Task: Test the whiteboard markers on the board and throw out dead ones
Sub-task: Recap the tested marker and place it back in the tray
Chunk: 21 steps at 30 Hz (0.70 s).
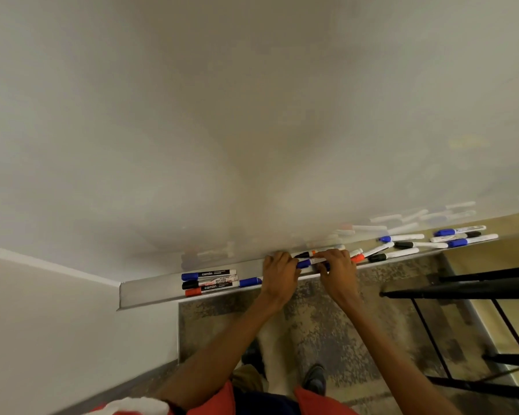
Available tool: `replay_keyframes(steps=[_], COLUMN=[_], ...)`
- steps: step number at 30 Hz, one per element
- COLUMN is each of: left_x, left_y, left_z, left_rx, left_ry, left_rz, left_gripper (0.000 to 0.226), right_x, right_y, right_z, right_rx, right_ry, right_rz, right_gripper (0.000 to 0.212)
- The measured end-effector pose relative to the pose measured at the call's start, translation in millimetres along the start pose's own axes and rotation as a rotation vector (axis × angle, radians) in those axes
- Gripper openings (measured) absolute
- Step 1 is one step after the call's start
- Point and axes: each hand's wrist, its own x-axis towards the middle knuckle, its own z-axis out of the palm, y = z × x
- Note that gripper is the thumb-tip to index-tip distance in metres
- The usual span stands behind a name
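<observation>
Nearest the camera is an orange garment, and both bare forearms reach away from it over a mottled grey-and-tan rug, where a dark shoe shows below. To the right stands a black metal-framed piece of furniture. The hands meet at the long silver aluminium marker tray. The left hand has its fingers curled round the cap end of a blue-capped white marker, and the right hand pinches its barrel, so the marker lies held between them just above the tray. Just behind it rests a black-capped marker with an orange band. Left of the hands lie three markers side by side - blue-capped, black-capped and red-capped; two of their dark labels read "camlin". A loose blue cap end shows beside the left wrist. Right of the hands a scatter of white markers with red, blue and black caps lies at mixed angles, their print too small to read. Beyond the tray rises the white whiteboard - glossy, with faint reflections of the markers.
</observation>
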Motion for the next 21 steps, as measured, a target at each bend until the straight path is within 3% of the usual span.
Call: replay_keyframes(steps=[5, 14, 21], left_x=[5, 4, -8], left_y=[16, 35, 52], left_z=[15, 10, -10], left_rx=[0.006, -0.132, -0.417], left_ry=[0.005, 0.016, 0.177], left_rz=[-0.056, -0.129, -0.159], left_gripper=[0.012, 0.028, 0.023], right_x=[-5, -7, -4], right_y=[5, 11, 12], right_z=[11, 2, -24], right_rx=[0.073, 0.105, -0.12], right_ry=[0.05, 0.109, 0.101], right_rz=[0.019, -0.071, -0.39], right_gripper=[0.023, 0.03, 0.032])
